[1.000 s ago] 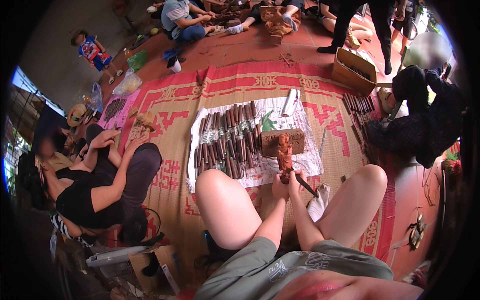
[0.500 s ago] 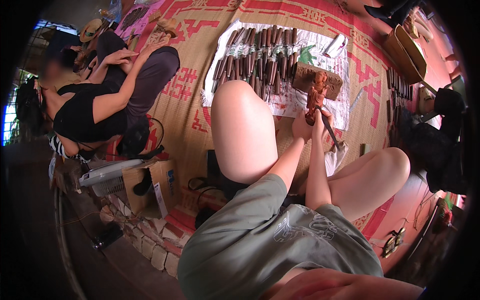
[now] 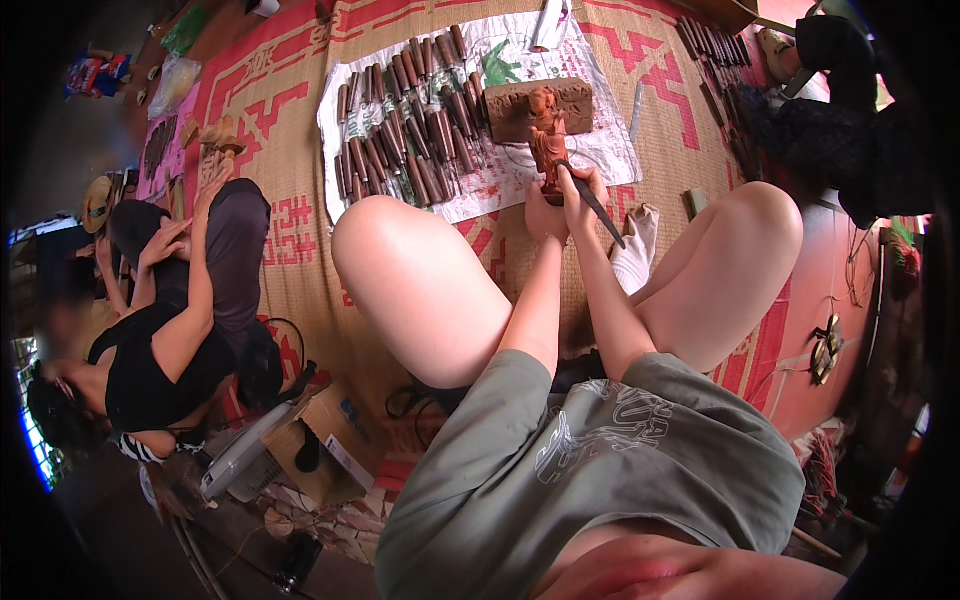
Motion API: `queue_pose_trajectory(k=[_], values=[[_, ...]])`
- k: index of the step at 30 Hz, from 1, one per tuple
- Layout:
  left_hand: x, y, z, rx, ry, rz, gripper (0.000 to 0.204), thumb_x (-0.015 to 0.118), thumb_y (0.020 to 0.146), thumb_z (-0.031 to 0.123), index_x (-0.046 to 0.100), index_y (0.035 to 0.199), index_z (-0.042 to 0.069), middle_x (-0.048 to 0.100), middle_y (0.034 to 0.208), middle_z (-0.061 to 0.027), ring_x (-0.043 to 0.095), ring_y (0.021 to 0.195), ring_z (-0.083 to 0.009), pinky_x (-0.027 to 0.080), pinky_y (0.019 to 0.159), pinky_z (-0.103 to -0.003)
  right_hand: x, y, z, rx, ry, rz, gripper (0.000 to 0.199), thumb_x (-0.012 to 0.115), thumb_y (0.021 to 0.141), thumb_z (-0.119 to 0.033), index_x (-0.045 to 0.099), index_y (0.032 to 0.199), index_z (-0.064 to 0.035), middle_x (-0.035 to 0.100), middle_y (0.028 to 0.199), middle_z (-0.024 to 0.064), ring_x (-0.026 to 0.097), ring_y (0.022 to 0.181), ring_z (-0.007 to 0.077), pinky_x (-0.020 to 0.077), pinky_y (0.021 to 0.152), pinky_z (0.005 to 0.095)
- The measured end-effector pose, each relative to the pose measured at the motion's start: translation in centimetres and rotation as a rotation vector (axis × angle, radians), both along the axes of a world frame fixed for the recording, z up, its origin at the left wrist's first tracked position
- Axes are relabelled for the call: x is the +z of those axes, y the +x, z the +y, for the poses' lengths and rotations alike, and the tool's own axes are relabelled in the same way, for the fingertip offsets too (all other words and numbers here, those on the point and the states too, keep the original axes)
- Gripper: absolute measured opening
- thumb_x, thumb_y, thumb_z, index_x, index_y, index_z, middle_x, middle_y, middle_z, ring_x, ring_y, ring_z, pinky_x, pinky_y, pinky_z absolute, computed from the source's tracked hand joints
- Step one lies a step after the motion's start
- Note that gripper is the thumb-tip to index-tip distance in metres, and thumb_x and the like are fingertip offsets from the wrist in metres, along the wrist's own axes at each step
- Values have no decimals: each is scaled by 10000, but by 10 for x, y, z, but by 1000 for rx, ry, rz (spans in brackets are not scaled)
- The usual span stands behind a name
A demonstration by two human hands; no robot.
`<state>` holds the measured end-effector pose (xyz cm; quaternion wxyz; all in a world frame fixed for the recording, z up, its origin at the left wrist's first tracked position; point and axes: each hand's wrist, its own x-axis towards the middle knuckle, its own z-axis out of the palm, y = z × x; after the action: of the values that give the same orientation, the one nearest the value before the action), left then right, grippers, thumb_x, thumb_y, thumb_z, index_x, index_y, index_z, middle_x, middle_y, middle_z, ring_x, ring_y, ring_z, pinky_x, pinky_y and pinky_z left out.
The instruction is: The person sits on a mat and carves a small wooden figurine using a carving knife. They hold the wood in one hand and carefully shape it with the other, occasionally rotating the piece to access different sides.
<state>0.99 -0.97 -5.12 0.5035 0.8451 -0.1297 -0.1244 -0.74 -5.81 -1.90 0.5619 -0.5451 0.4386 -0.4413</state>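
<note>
A reddish-brown carved wooden figurine stands roughly upright between my hands. Low down, my left hand is closed around its base. My right hand is closed on a dark, slim carving chisel, pressed close to the figurine's lower side. The chisel's long end slants down to the right, past my wrist; its other end meets the figurine, and the exact contact is hidden. Behind the figurine, a carved brown wooden block lies on the white printed sheet.
Many wooden-handled chisels lie in rows on the sheet, left of the block. A white cloth is near my right knee. On the patterned mat, another person sits at left. More tools lie far right; a cardboard box stands lower left.
My view has turned, so the whole scene sits further left and higher. My right hand is a little higher against the figurine, and the chisel slants more sideways. Both grips stay closed.
</note>
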Motion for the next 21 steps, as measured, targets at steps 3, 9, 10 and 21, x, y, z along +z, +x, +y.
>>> queue_pose_trajectory(k=[3,9,10,21], values=[[0,3,1,12,-4,52,443,705,707,352,555,1000,56,602,944,-124,611,888,-293,476,761,-376,9,2,1,-5,-5,21,192,729,778,-79,550,747,-15,646,706,77,596,637,80,482,565,223],[1,0,1,26,-62,104,408,701,711,318,549,972,46,615,905,-131,621,839,-303,477,746,-370,2,7,-4,-3,45,-65,198,731,774,-67,544,735,-16,641,708,73,590,624,83,475,561,222],[2,0,0,28,-47,93,432,706,698,332,546,976,43,608,928,-140,616,857,-323,478,742,-387,-1,7,-6,-3,50,-59,203,734,772,-70,543,729,-17,637,702,70,584,614,84,473,560,225],[8,3,4,8,-17,92,450,706,703,349,544,996,48,587,987,-137,588,938,-317,461,801,-378,18,10,0,-56,10,-45,251,743,749,-110,522,675,-15,583,642,34,514,543,83,429,507,235]])
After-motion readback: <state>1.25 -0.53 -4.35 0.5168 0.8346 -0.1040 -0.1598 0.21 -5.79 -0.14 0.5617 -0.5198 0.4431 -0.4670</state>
